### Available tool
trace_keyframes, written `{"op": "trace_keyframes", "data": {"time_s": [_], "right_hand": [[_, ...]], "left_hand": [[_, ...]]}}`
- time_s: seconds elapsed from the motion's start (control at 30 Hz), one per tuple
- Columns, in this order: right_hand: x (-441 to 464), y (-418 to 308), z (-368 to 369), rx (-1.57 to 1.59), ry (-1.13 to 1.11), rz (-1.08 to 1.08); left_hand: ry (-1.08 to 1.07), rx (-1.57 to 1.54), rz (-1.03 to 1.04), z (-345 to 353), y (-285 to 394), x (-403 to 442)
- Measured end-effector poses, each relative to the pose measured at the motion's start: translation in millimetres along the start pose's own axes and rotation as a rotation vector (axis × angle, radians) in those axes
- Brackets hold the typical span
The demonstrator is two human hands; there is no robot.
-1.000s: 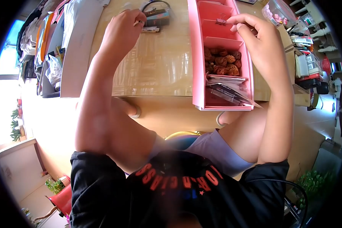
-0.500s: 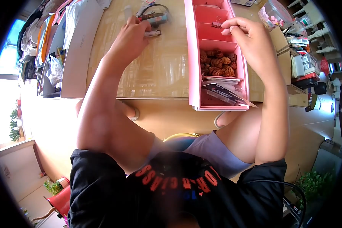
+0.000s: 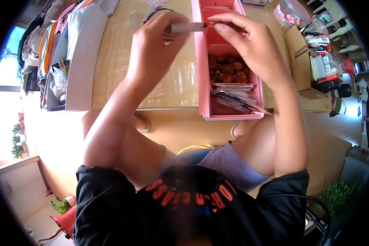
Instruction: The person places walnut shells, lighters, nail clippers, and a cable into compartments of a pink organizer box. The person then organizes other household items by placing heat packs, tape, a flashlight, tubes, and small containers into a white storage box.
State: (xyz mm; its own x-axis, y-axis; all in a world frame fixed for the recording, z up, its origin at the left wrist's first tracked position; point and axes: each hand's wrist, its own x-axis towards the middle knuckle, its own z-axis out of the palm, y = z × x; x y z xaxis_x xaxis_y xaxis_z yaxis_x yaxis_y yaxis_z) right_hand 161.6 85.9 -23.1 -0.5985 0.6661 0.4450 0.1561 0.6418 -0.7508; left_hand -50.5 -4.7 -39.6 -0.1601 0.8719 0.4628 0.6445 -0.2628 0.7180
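My left hand [image 3: 162,41] is closed around a slim grey-brown tube [image 3: 186,28], like a pen, whose dark end points right over the left wall of the pink divided box [image 3: 203,78]. Just right of that end, my right hand [image 3: 248,45] hovers over the box with thumb and index fingertip apart; nothing clear shows between them. Brown wrinkled pits [image 3: 229,71] fill one compartment. Flat packets [image 3: 235,100] lie in the nearest one. Behind my left hand, a dark cable loop [image 3: 158,11] is partly hidden.
A white holder [image 3: 84,61] with papers and bags stands at the left. To the right are a clear tub [image 3: 291,14] with pink pieces, and a cardboard box [image 3: 297,53] beside stacked small items. The table's front edge runs in front of my knees.
My left hand has lifted the tube from the small items at the back and moved right, close to my right hand. The pink box appears farther left, and the binder clip no longer shows.
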Motion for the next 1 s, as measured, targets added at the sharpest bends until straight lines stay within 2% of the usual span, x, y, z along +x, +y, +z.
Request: {"op": "trace_keyframes", "data": {"time_s": [0.1,0.13,0.2,0.23,0.3,0.43,0.53,0.63,0.73,0.83,1.0], "right_hand": [[2,1,0,0.031,-0.035,-0.031],[2,-7,-2,0.055,-0.043,0.022],[5,-6,-7,-0.013,-0.085,-0.083],[6,-6,-11,-0.046,-0.106,-0.136],[7,-10,-25,0.016,-0.226,-0.014],[8,13,-56,-0.3,-0.194,0.165],[6,11,-60,-0.428,-0.183,0.156],[2,15,-53,-0.36,-0.179,0.084],[1,15,-55,-0.438,-0.176,0.048],[6,10,-76,-0.43,-0.169,0.081],[9,6,-99,-0.187,-0.212,0.108]], "left_hand": [[-0.024,-0.199,-0.024,7,11,-6],[-0.028,-0.248,-0.017,8,12,-7],[-0.051,-0.379,0.0,12,10,-9],[-0.047,-0.349,0.005,13,10,-10],[-0.032,-0.289,0.014,16,13,-12],[-0.05,0.137,0.224,24,8,-17],[-0.14,0.237,0.219,30,6,-26],[-0.129,0.285,0.22,34,3,-27],[-0.279,0.03,0.053,29,7,-22],[-0.305,0.052,0.028,23,10,-22],[-0.345,0.148,-0.013,12,25,-29]]}}
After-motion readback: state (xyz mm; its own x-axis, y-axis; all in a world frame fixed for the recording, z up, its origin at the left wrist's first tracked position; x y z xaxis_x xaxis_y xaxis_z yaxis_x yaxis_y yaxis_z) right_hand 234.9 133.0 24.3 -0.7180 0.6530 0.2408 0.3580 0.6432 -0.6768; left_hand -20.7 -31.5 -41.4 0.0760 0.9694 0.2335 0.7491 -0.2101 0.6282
